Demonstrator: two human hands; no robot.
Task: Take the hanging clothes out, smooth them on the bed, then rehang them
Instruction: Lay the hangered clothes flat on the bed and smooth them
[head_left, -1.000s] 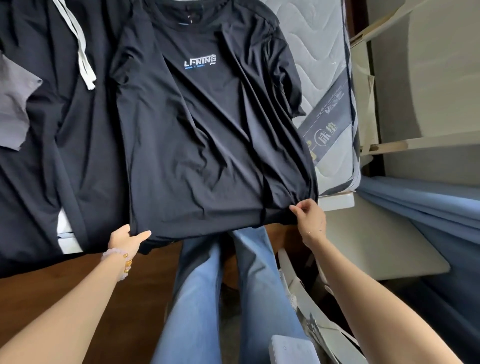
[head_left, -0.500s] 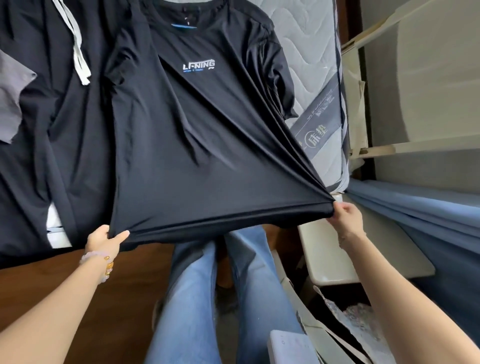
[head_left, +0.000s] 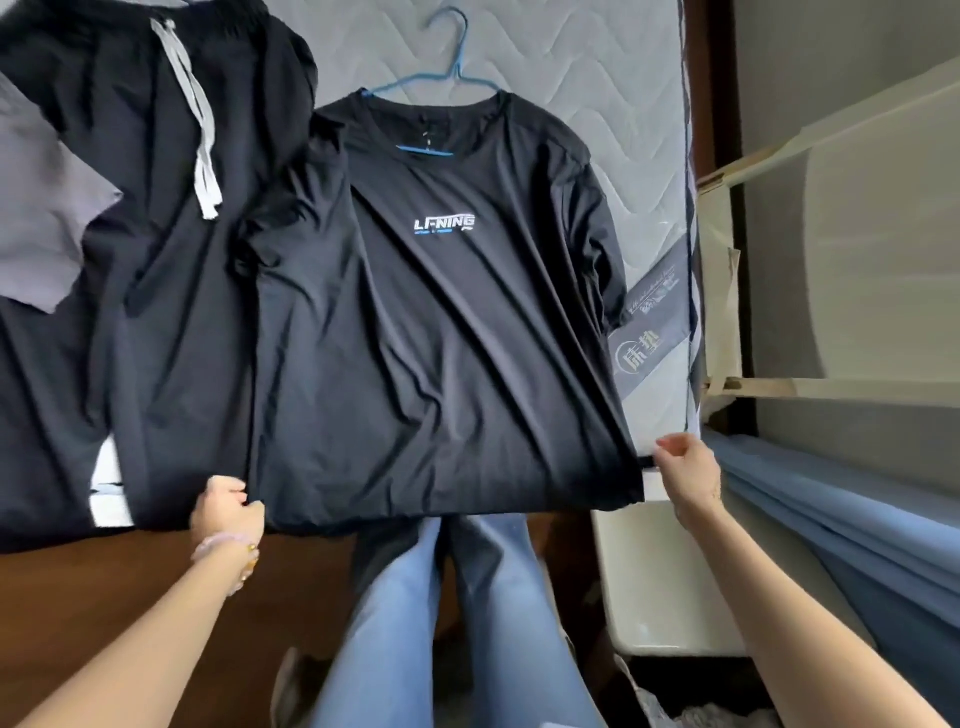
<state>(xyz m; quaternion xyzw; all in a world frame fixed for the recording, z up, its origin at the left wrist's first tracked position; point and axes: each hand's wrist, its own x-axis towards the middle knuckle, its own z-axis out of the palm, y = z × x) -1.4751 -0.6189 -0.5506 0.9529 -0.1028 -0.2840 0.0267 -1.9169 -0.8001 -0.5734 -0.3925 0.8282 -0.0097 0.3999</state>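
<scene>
Black T-shirt (head_left: 431, 338) covers mid mattress (head_left: 597, 78), hem hanging off near edge.
Bare quilted strip above collar, w/ blue hanger (head_left: 447, 73) hook lying across it (only obstacle there).
Left side blocked: dark trousers (head_left: 156, 260) w/ grey drawstring (head_left: 195, 119), touching shirt's sleeve; grey cloth (head_left: 41, 218) at far left.
Right: narrow bare mattress strip, then bed frame, cream boards (head_left: 831, 387), blue fabric (head_left: 841, 519) close by.
Below hem: legs in jeans (head_left: 441, 623) fill centre; brown floor (head_left: 104, 587) open at left.
</scene>
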